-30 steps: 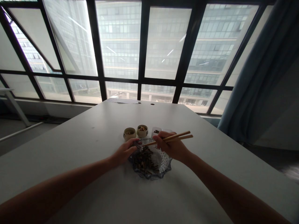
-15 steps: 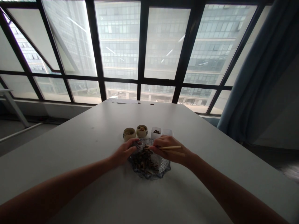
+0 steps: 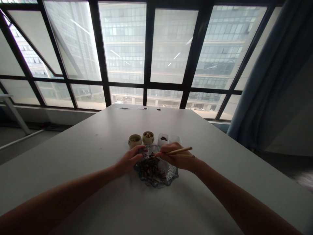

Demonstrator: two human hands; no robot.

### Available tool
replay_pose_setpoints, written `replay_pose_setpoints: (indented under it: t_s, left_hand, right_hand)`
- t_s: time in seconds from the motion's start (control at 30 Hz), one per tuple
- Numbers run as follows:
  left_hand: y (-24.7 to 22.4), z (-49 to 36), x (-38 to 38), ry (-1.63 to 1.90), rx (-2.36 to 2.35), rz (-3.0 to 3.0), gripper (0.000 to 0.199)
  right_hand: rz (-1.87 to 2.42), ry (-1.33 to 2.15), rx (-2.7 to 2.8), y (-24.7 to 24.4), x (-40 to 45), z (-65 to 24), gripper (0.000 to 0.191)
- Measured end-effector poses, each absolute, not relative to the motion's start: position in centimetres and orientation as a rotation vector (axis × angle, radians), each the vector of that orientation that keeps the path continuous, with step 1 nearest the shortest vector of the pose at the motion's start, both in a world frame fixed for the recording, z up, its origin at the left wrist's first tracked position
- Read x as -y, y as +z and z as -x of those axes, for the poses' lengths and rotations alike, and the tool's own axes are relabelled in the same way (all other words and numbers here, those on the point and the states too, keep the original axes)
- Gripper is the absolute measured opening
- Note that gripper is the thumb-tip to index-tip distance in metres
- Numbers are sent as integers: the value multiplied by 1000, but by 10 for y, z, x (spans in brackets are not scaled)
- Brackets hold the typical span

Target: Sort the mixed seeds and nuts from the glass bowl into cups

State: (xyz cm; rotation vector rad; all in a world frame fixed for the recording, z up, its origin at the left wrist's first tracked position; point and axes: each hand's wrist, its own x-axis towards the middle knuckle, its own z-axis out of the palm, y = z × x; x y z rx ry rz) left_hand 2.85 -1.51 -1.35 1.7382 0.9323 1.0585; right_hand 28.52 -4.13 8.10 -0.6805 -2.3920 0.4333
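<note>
Your right fingers (image 3: pixel 164 150) pinch the chopsticks (image 3: pixel 181 150), slanting leftward into the glass bowl (image 3: pixel 172 173), most dark pieces (image 3: pixel 151 170) nearer you than their tips; left fingers (image 3: pixel 138 148) hold the bowl's side.

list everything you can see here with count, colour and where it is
table: 1, white, centre
glass bowl: 1, clear, near middle of table
pieces: many, dark brown, in bowl
chopsticks: 2, light wood, in right hand
round pots: 2, cream, beyond bowl, left
square cups: 2, whitish, beyond bowl, right
paper: count unclear, white, far table end
table holes: 2, dark, far table end
window frame: 1, black, many panes, behind table
building: count unclear, pale, outside
curtain: 1, blue, right
white stand: 1, left edge
left hand: 1, bare, at bowl's left rim
right hand: 1, bare, above bowl's right side
</note>
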Motion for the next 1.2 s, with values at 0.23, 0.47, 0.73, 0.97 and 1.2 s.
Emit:
replay_pose_setpoints:
  t_s: [0.23,0.47,0.73,0.97,1.2]
  left_hand:
    - [-13,-28,15,1070,-932,-1760,51]
    - [-16,-28,14,1073,-918,-1733,52]
    - [-13,-30,15,1072,-937,-1747,51]
    - [-11,-30,17,1058,-947,-1746,53]
    - [-11,-30,17,1055,-953,-1764,53]
  right_hand:
    - [712,491,2378,82,42,-284,55]
    - [883,449,2239,78,38,-285,54]
    - [819,480,2327,80,41,-285,55]
    - [777,458,2339,82,43,-284,55]
    - [899,913,1904,91,31,-294,57]
